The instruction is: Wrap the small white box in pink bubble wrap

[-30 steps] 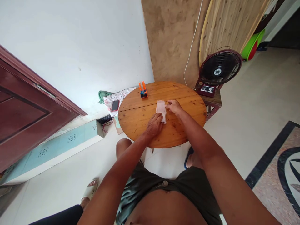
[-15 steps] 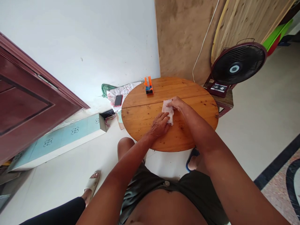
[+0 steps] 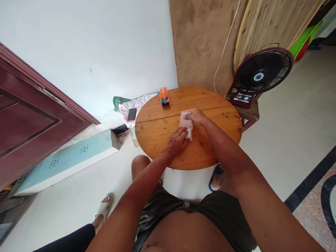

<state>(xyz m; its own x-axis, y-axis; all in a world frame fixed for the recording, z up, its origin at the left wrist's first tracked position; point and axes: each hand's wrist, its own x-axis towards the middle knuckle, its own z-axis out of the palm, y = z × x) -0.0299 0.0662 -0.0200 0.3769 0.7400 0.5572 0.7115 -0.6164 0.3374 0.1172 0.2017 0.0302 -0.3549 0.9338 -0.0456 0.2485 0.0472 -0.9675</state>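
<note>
A small oblong packet in whitish bubble wrap (image 3: 186, 123) lies on the round wooden table (image 3: 154, 134). My left hand (image 3: 178, 139) is at its lower left edge, with the fingers bent over its lower part. At the upper right end, my right hand (image 3: 195, 116) grips the packet between thumb and fingers. Whatever the wrap encloses is hidden. Farther back on the table stands an orange tape dispenser (image 3: 165, 97) with a dark blue front, apart from both hands.
A black phone (image 3: 132, 114) lies on a printed white sack (image 3: 126, 107) left of the table. An electric fan (image 3: 262, 71) stands on a wooden stool (image 3: 253, 112) at the right. Another person's sandalled foot (image 3: 103, 208) is at lower left. A wall bounds the back.
The camera view has shifted slightly. Both hands stay on the packet; my right fingers and thumb have shifted a little at its upper end.
</note>
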